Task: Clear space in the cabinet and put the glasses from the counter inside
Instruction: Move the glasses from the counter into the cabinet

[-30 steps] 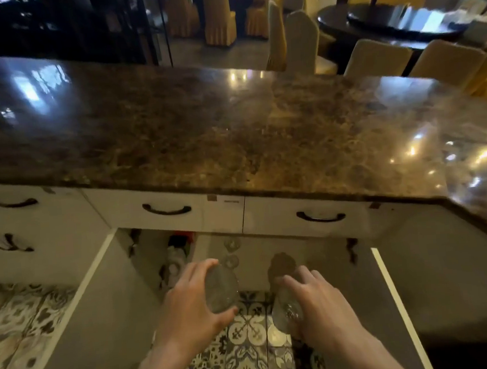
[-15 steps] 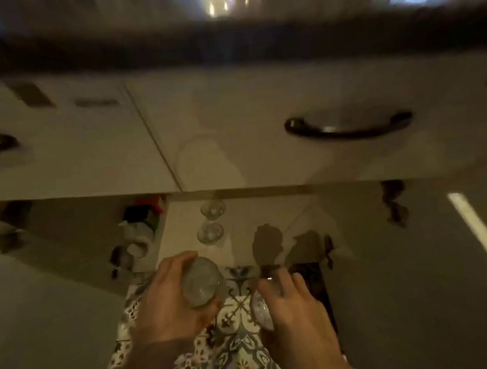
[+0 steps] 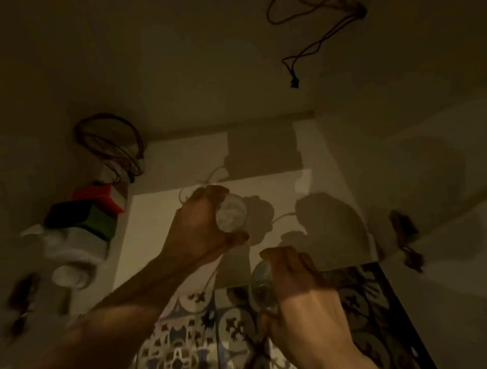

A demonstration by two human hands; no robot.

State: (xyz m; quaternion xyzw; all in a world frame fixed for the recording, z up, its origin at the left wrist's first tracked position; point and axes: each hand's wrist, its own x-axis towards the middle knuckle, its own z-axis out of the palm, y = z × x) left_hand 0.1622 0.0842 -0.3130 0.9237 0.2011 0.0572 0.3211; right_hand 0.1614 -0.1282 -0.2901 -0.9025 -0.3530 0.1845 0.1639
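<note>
Two clear glasses are in play, one in each of the hands, both inside or at the mouth of the dim cabinet (image 3: 256,66). The left hand (image 3: 199,228) is curled around a glass (image 3: 231,216) whose round, pale, frosted-looking end faces the camera; fingers wrap its far side and the thumb presses at its lower edge. It sits over the pale cabinet floor (image 3: 157,220), deeper in than the other hand. The right hand (image 3: 300,293) is closed over a second glass (image 3: 263,287), transparent with faint highlights on its curved wall (its outline is hard to follow in the low light), held near the front edge of the cabinet floor, above the patterned floor tiles (image 3: 191,354).

Left of the left hand stand a dark box with red and green faces (image 3: 90,214) and a white container (image 3: 73,256); any writing on them is too blurred to read. Beyond and left of that hand hangs a coil of cable (image 3: 108,145). Above and well beyond the right hand a thin cord (image 3: 317,33) loops down the cabinet's back wall. Shadows of both hands fall on the cabinet floor between and beyond them.
</note>
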